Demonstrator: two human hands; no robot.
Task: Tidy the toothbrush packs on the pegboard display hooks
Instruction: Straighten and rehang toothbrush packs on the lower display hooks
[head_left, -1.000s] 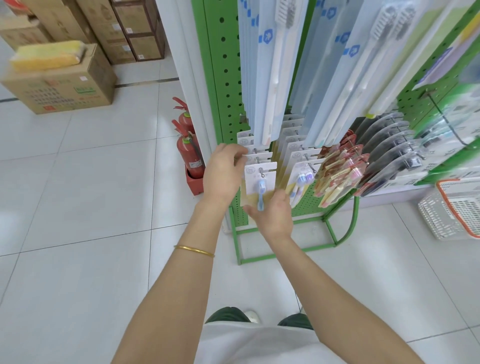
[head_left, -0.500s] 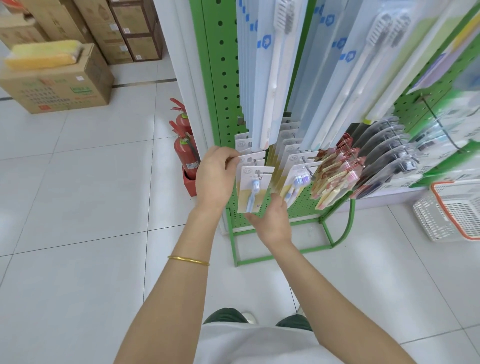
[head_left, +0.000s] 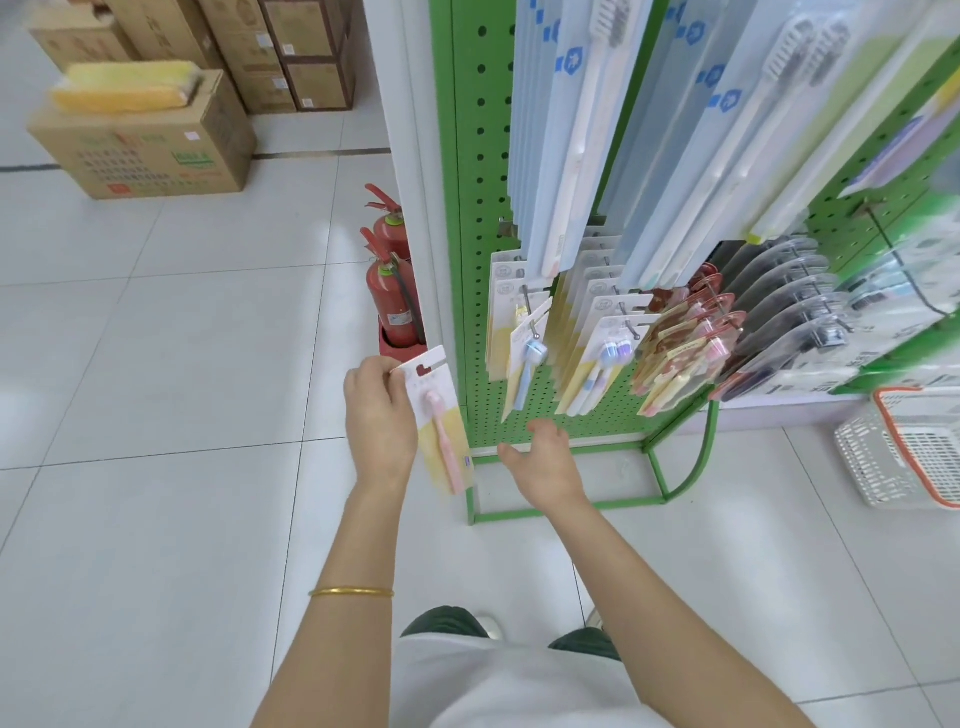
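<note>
My left hand (head_left: 378, 415) grips a white and yellow card pack with a pink toothbrush (head_left: 439, 421), held off the rack to the left of the green pegboard (head_left: 480, 260). My right hand (head_left: 545, 462) hovers below the lowest hooks with loosely curled fingers, holding nothing. Just above it hangs a pack with a blue toothbrush (head_left: 527, 364) on the leftmost low hook, with more yellow-card packs (head_left: 597, 358) on the hook to its right. Red-brown packs (head_left: 685, 353) and dark clear packs (head_left: 789, 317) fill the hooks further right. Long pale-blue toothbrush packs (head_left: 571, 130) hang on the upper hooks.
Two red fire extinguishers (head_left: 392, 296) stand on the floor left of the rack. Cardboard boxes (head_left: 150, 140) are stacked at the far left. A white basket with orange handles (head_left: 904, 441) sits on the floor at the right. The rack's green base frame (head_left: 571, 506) juts onto the tiles.
My left hand has pulled a pink toothbrush pack off the leftmost low hook and moved it left and down. My right hand has let go of the packs and dropped below them.
</note>
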